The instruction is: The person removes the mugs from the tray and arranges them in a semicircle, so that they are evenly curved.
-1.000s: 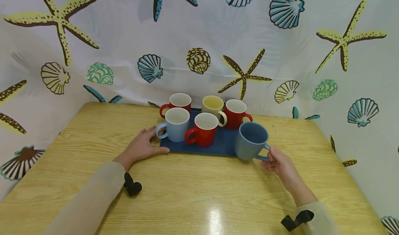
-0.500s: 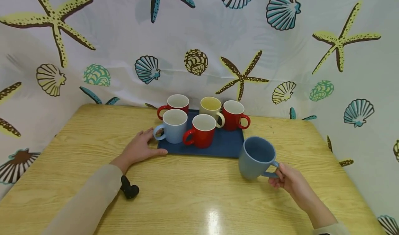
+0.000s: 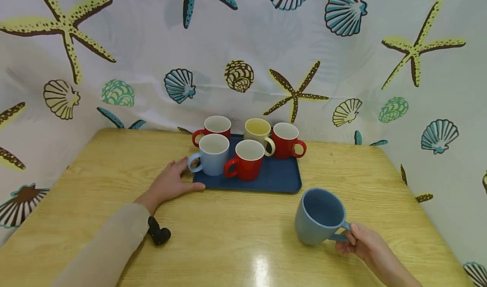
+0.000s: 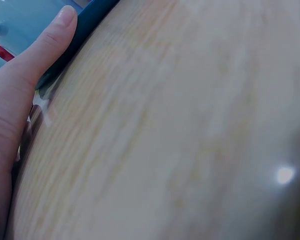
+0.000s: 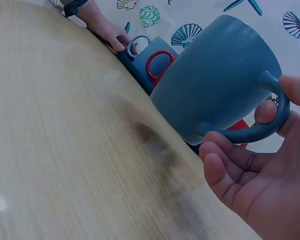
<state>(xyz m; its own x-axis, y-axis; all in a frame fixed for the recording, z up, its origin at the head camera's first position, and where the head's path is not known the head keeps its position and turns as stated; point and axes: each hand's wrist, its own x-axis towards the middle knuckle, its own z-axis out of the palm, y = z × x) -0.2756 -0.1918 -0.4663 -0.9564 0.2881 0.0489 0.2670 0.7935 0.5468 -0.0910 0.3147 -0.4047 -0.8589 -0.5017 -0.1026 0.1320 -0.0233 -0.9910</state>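
My right hand (image 3: 367, 244) grips the handle of a large grey-blue mug (image 3: 316, 221). In the right wrist view the mug (image 5: 215, 75) is tilted, and the fingers curl round its handle. At the left end of a dark blue tray (image 3: 279, 177), my left hand (image 3: 171, 183) rests with the thumb along the front corner. Its other fingers reach beside the handle of a light blue mug (image 3: 214, 156) and are partly hidden. A red mug (image 3: 249, 164) stands beside that one on the tray. In the left wrist view the thumb (image 4: 45, 47) lies against the tray edge.
Along the tray's back stand a red mug (image 3: 222, 128) at left, a cream mug (image 3: 253, 130) and another red mug (image 3: 281, 145). The wooden table (image 3: 213, 236) ends at a white cloth (image 3: 213, 33) printed with shells and starfish.
The grey-blue mug has come off the tray's right front corner, moving toward me and slightly right in my right hand. The left hand has stayed at the tray's left end.
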